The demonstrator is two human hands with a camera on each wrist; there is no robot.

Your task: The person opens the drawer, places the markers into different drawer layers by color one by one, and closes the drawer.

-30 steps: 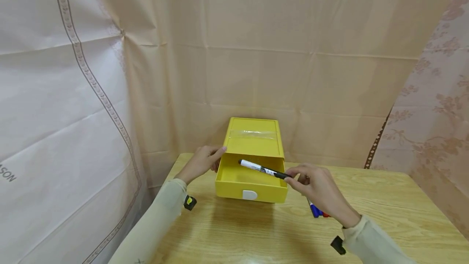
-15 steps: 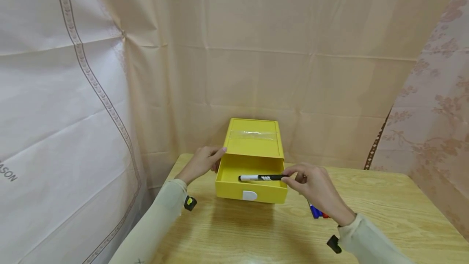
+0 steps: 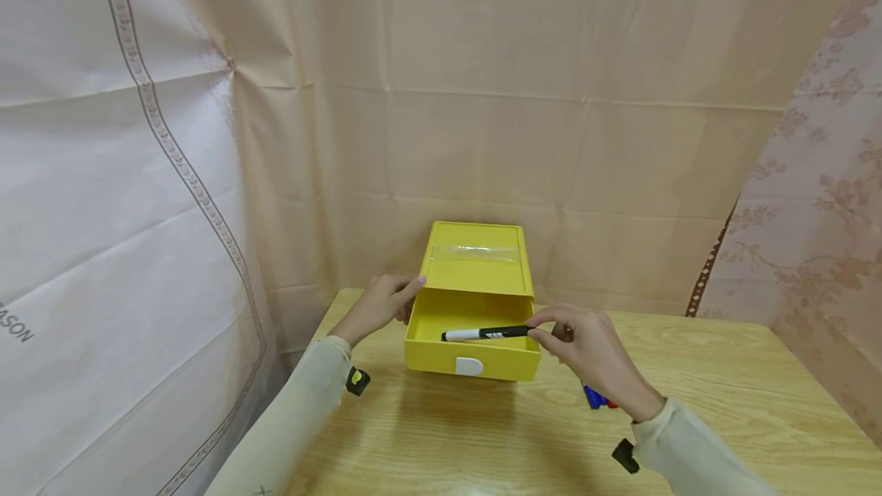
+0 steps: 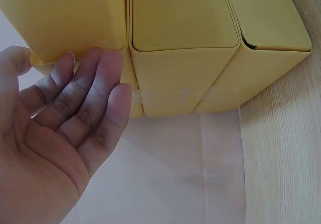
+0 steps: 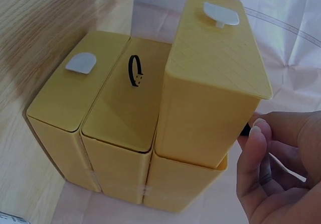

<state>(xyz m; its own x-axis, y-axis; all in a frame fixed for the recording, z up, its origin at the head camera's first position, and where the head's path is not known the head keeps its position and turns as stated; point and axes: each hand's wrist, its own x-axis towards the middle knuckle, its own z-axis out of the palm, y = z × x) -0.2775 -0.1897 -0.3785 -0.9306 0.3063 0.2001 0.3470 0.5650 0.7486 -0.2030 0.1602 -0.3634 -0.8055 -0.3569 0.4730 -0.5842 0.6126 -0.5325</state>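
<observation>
Head view: at the left, the left hand [image 3: 377,305] is loose, not clenched; its thumb touches the front edge of the yellow cabinet [image 3: 475,266], and the fingers, only a little bent, lie along its side. In the middle, the top drawer [image 3: 437,357] stands out from the cabinet. The black-and-white marker [image 3: 482,334] is over this drawer, just behind its front wall; whether it touches the bottom, I cannot tell. To the right, the right hand [image 3: 586,343] pinches the marker's black end between thumb and forefinger. Below this hand, blue and red pens [image 3: 592,396], partly hidden, lie on the wooden table [image 3: 696,389].
</observation>
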